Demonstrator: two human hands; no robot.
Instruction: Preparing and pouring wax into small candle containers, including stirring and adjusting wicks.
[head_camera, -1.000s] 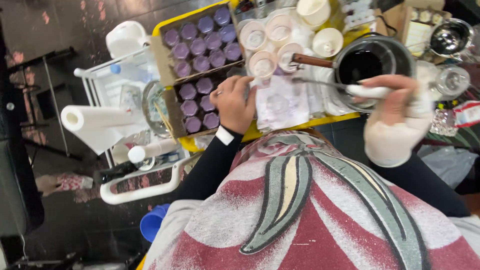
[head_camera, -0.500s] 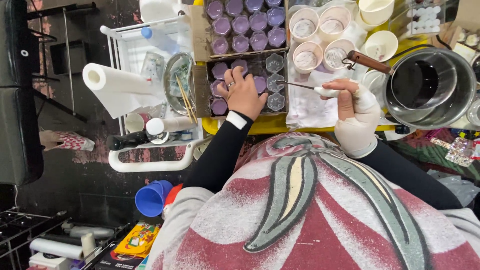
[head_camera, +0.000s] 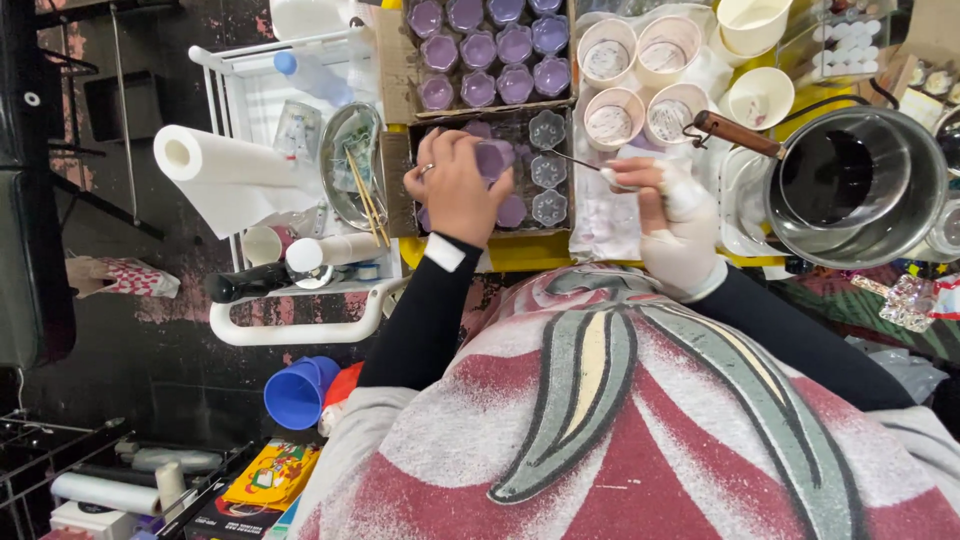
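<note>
Left hand (head_camera: 455, 185), centre of frame, fingers closed around a small purple flower-shaped cup (head_camera: 494, 158) over the cardboard tray (head_camera: 396, 190); cup filled, matte lilac, scalloped rim. Right hand (head_camera: 672, 225), white-gloved, pinches a thin metal tool (head_camera: 575, 160), tip near the cup.

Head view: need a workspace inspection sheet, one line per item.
Surface: yellow table, crowded.
Job's things: left hand holds a purple cup over the cardboard tray; gloved right hand holds a thin metal tool.
Clutter: paper cups, steel pot, paper towel roll, white cart, blue cup.
Grips: both closed on their items.
Cables: nothing seen.
Surroundings: dark stained floor.
</note>
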